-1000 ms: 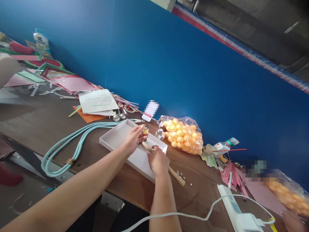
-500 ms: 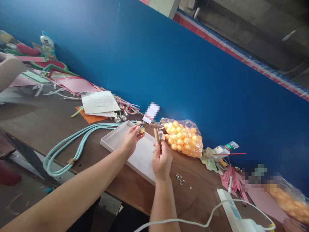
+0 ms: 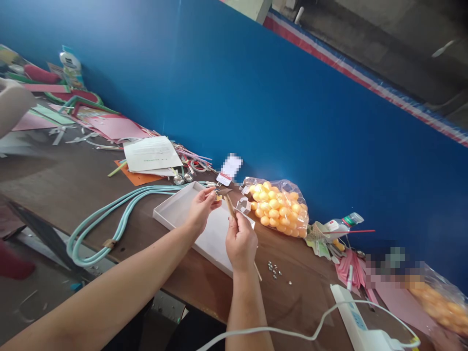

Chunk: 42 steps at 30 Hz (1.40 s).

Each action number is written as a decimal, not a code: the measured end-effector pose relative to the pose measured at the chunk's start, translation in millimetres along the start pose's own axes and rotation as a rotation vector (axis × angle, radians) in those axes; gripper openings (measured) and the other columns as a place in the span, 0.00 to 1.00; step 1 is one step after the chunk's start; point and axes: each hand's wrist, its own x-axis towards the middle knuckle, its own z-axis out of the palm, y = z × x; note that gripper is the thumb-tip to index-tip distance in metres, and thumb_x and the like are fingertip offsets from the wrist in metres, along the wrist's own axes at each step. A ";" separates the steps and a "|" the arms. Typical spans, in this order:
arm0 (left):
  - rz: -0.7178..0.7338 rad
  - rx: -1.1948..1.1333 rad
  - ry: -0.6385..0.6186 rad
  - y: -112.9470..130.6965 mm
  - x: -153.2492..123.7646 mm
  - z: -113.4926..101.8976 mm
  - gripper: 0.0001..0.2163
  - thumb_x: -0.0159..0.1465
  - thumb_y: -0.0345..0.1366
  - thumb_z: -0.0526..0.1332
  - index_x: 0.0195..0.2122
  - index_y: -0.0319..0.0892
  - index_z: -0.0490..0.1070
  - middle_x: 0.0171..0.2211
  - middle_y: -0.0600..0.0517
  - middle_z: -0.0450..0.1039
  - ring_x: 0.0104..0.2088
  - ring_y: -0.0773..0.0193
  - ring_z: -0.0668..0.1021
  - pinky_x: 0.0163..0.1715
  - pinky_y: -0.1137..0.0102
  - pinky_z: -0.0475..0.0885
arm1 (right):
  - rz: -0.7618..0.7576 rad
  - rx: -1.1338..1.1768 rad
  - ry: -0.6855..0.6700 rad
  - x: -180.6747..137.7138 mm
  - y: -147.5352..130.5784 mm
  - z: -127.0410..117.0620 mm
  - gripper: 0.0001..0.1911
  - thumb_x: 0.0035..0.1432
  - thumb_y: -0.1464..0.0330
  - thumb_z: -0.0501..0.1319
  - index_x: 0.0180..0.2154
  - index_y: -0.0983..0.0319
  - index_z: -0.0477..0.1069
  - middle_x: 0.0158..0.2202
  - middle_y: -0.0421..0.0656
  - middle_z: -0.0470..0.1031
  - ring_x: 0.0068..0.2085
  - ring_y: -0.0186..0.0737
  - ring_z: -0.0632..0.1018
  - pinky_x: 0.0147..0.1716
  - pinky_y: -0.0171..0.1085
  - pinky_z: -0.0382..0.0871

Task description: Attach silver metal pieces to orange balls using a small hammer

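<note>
My left hand [image 3: 200, 212] is closed, pinching a small shiny silver ball [image 3: 218, 195] with a yellowish patch, perhaps a jingle bell. Fingers partly cover it. My right hand [image 3: 241, 241] is wrapped round the wooden handle of a hammer [image 3: 230, 206]. The hammer's dark head is right by the ball; whether they touch, I cannot tell. Beneath both hands lies a shallow white box or lid [image 3: 215, 239]. Small shiny metal pieces [image 3: 274, 269] are scattered on the table right of my right hand.
Looped light-blue cords [image 3: 126, 219] lie left of the box, with two silver balls [image 3: 183, 179] behind. A bag of orange balls [image 3: 276, 207] rests by the blue wall. A white cable crosses in front, near a power strip [image 3: 349, 314]. Another person's arm [image 3: 16, 105] shows at far left.
My right hand has brought the hammer left, its head now over the silver ball. The handle's lower end now shows below my fist. My left hand has barely moved.
</note>
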 end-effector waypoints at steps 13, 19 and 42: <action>0.018 0.060 0.082 -3.5 2.5 -2.0 0.13 0.57 0.37 0.65 0.42 0.38 0.70 0.34 0.50 0.72 0.30 0.70 0.76 0.39 0.67 0.73 | 0.008 -0.019 0.000 -0.9 -1.2 2.5 0.18 0.63 0.66 0.52 0.50 0.64 0.72 0.43 0.50 0.78 0.44 0.44 0.78 0.41 0.36 0.69; 0.015 0.073 0.107 -3.5 2.0 -0.8 0.12 0.57 0.36 0.64 0.41 0.39 0.70 0.36 0.49 0.72 0.30 0.70 0.76 0.40 0.66 0.73 | 0.019 -0.033 -0.011 -1.0 -1.3 2.7 0.17 0.63 0.65 0.52 0.48 0.63 0.72 0.42 0.49 0.79 0.42 0.44 0.79 0.39 0.35 0.69; 0.042 0.091 0.097 -1.5 -0.8 1.1 0.11 0.59 0.35 0.63 0.42 0.39 0.70 0.38 0.49 0.71 0.31 0.70 0.76 0.40 0.65 0.74 | 0.023 -0.013 -0.054 -2.4 -4.0 1.1 0.16 0.63 0.65 0.52 0.49 0.61 0.71 0.43 0.47 0.79 0.43 0.43 0.78 0.39 0.35 0.68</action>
